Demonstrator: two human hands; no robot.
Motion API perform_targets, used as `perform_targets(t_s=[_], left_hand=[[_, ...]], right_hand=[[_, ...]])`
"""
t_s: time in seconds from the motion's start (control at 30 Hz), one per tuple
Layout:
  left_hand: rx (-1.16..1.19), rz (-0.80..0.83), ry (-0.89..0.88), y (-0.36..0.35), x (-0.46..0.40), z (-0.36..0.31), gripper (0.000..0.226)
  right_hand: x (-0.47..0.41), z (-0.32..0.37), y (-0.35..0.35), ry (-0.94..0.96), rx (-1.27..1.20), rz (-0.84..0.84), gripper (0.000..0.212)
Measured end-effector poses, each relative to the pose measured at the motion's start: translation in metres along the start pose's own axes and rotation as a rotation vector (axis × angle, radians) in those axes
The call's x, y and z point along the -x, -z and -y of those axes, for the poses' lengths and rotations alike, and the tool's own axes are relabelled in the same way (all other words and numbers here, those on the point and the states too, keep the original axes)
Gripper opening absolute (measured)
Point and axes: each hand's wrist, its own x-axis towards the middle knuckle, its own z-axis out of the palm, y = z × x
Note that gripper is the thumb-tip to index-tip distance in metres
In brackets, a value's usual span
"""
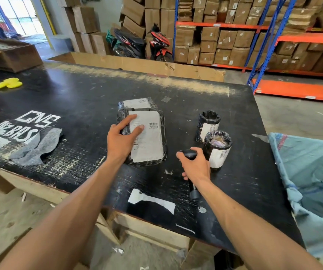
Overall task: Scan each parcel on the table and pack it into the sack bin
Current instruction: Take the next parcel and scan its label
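A flat black-wrapped parcel (151,139) with a white label lies mid-table on the black tabletop (78,106). My left hand (122,140) rests on its left side, thumb and fingers gripping the edge. A second flat parcel (137,103) lies partly under its far end. Two upright round parcels stand to the right: the nearer one (218,148) and a farther one (208,122). My right hand (194,165) is closed around a black handheld scanner (189,152), just left of the nearer round parcel. The blue-green sack (312,172) hangs at the table's right edge.
A grey cloth (38,146) and yellow lids (7,83) lie on the table's left part. An open carton (10,53) sits at the far left. A cardboard wall (147,66) lines the far edge. Behind stand shelving racks (254,41) with boxes and a motorbike (143,43).
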Motion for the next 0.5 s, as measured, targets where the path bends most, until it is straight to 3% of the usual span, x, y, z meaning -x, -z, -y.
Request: perform_targets(t_s=[0.37, 0.5], left_hand=[[0.174, 0.009, 0.005, -0.005, -0.013, 0.007, 0.038], [0.273, 0.015, 0.042, -0.018, -0.017, -0.005, 0.034]], right_hand=[[-0.013, -0.005, -0.019, -0.099, 0.325, 0.044, 0.068], [-0.011, 0.017, -0.011, 0.089, 0.943, 0.0, 0.085]])
